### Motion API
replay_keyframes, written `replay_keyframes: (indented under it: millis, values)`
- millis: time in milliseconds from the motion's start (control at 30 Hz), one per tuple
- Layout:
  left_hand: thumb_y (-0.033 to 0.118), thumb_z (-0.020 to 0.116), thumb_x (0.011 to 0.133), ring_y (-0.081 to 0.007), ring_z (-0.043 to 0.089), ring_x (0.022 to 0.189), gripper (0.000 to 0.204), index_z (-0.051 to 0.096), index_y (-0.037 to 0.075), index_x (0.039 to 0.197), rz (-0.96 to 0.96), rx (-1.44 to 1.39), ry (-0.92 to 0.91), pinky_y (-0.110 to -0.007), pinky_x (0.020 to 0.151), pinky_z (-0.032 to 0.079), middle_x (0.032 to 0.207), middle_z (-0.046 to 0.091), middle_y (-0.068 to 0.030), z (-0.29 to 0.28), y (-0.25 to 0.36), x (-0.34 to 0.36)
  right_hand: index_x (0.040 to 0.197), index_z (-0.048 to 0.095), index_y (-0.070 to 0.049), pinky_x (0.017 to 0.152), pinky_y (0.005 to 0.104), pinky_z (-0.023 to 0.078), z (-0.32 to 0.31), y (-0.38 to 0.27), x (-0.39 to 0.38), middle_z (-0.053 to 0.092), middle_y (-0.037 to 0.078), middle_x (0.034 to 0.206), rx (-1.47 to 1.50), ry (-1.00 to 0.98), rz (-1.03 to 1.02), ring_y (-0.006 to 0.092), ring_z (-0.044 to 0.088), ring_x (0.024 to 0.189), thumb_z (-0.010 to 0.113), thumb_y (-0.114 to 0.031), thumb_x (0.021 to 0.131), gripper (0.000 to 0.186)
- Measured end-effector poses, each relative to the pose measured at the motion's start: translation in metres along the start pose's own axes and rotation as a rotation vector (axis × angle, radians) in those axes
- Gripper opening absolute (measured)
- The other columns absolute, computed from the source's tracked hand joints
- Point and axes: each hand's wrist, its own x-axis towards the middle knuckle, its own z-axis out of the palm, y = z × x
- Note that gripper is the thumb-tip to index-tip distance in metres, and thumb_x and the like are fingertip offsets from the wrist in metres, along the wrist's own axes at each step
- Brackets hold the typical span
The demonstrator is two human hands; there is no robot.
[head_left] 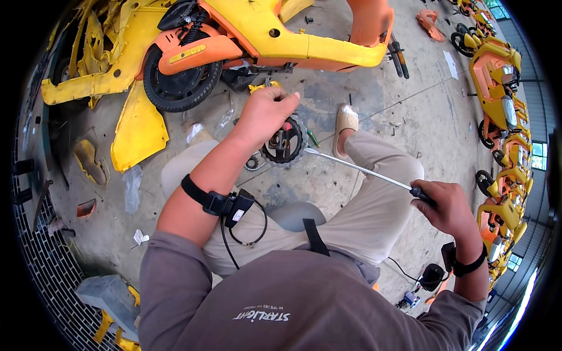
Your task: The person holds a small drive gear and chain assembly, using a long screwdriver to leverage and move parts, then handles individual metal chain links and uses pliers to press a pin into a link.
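Holding a screwdriver in a closed right hand, pointed at a black wheel. Curling the left hand at its upper edge; cannot tell whether gripping.

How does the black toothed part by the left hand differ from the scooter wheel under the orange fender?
The toothed part looks smaller than the scooter wheel. The toothed part's edge is notched; the scooter wheel's tyre has an even outline. An orange fender partly covers the scooter wheel; a screwdriver points to the toothed part. Both are round and mostly black.
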Motion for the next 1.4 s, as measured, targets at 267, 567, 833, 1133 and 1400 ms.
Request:
replay_keyframes:
  millis: [267, 567, 833, 1133, 1400]
  values:
    - [0.031, 0.067, 0.097, -0.0085, 0.055, 0.056, 0.035, 0.063, -0.001, 0.082, 0.032, 0.082, 0.011, -0.026, 0.051, 0.047, 0.072, 0.056, -0.0008, 0.004, -0.002, 0.001, 0.105, 0.069, -0.003, 0.064, 0.0405, 0.049, 0.001, 0.0, 0.004, 0.062, 0.016, 0.074, 0.328, -0.205, 0.263, 0.036, 0.062, 0.069, 0.071, -0.023, 0.091, 0.025]
    - [0.034, 0.067, 0.096, -0.0072, 0.049, 0.063, 0.033, 0.065, 0.003, 0.086, -0.043, 0.032, 0.017, -0.025, 0.06, 0.045, 0.073, 0.055, 0.0023, 0.008, -0.014, 0.004, 0.101, 0.069, -0.005, 0.062, 0.0409, 0.049, 0.008, -0.024, -0.009, 0.063, 0.013, 0.075, -0.085, 0.1, 0.124, 0.0344, 0.063, 0.069, 0.074, -0.018, 0.087, 0.02]
    - [0.028, 0.066, 0.096, -0.0086, 0.051, 0.06, 0.031, 0.062, 0.001, 0.08, -0.053, 0.052, 0.029, -0.027, 0.057, 0.045, 0.071, 0.056, 0.0008, 0.016, -0.013, 0.005, 0.099, 0.069, -0.004, 0.062, 0.0419, 0.049, 0.007, -0.009, -0.01, 0.063, 0.014, 0.074, 0.082, 0.078, 0.117, 0.0353, 0.062, 0.069, 0.073, -0.016, 0.085, 0.019]
    - [0.031, 0.067, 0.095, -0.0079, 0.049, 0.062, 0.031, 0.064, 0.002, 0.085, -0.072, 0.091, 0.031, -0.027, 0.058, 0.044, 0.072, 0.054, 0.0015, 0.019, -0.028, 0.007, 0.095, 0.068, -0.004, 0.061, 0.043, 0.048, 0.005, 0.005, -0.004, 0.06, 0.014, 0.071, 0.163, 0.0, 0.121, 0.0362, 0.061, 0.067, 0.073, -0.016, 0.084, 0.018]
    - [0.033, 0.068, 0.095, -0.0076, 0.048, 0.062, 0.031, 0.066, 0.003, 0.091, -0.109, 0.096, 0.026, -0.026, 0.058, 0.044, 0.074, 0.054, 0.0026, 0.019, -0.032, 0.006, 0.1, 0.068, -0.002, 0.055, 0.0407, 0.043, 0.017, 0.008, -0.007, 0.056, 0.009, 0.066, -0.177, 0.178, -0.086, 0.0293, 0.057, 0.059, 0.076, -0.014, 0.082, 0.023]
